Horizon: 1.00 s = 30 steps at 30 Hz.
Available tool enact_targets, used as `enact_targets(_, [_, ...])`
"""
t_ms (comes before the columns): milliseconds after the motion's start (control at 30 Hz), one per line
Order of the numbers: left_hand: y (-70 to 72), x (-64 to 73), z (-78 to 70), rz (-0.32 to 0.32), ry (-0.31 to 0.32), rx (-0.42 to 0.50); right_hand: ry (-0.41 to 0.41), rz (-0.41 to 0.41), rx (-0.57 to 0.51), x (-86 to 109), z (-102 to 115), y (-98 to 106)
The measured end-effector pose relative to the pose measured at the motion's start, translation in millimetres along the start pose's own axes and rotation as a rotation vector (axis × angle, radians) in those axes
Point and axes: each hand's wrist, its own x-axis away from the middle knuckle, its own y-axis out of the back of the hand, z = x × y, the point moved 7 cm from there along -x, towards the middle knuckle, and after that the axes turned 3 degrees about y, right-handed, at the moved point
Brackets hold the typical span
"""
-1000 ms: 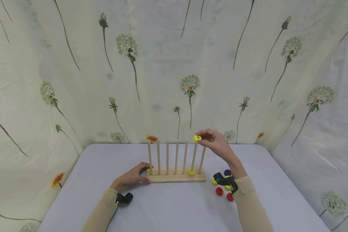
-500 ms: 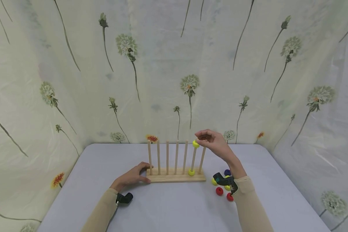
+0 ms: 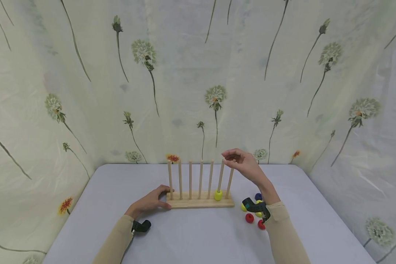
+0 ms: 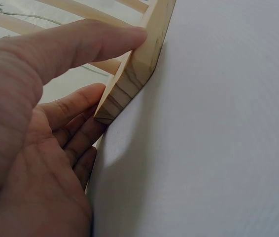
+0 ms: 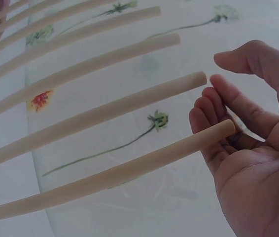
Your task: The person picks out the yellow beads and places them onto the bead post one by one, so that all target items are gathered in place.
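Note:
A wooden peg rack with a row of several upright pegs stands on the table. My left hand holds its left end. In the left wrist view the thumb lies on the base's edge and the fingers reach round the end. Two yellow beads sit stacked at the foot of the second peg from the right. Beside that peg's top, my right hand holds nothing, thumb and fingers apart. The right wrist view shows the fingers near the tips of the two end pegs.
Right of the rack lie loose beads: red beads, yellow beads and a blue bead, some partly behind my right wrist and its camera. A flower-printed curtain hangs behind the white table.
My right hand has let go of a yellow bead at the peg's top. The bead has slid down onto the one at the bottom. My left hand has stayed on the rack.

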Motion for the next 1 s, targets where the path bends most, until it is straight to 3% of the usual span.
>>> enact_targets(300, [0.1,0.8,-2.6,0.003,0.0,0.007,0.035,-0.013,-0.071,4.3,6.4,5.4])
enact_targets(1000, [0.1,1.5,-2.0,-0.002,-0.007,0.004,0.056,-0.047,-0.063,24.5,-1.8,32.5])
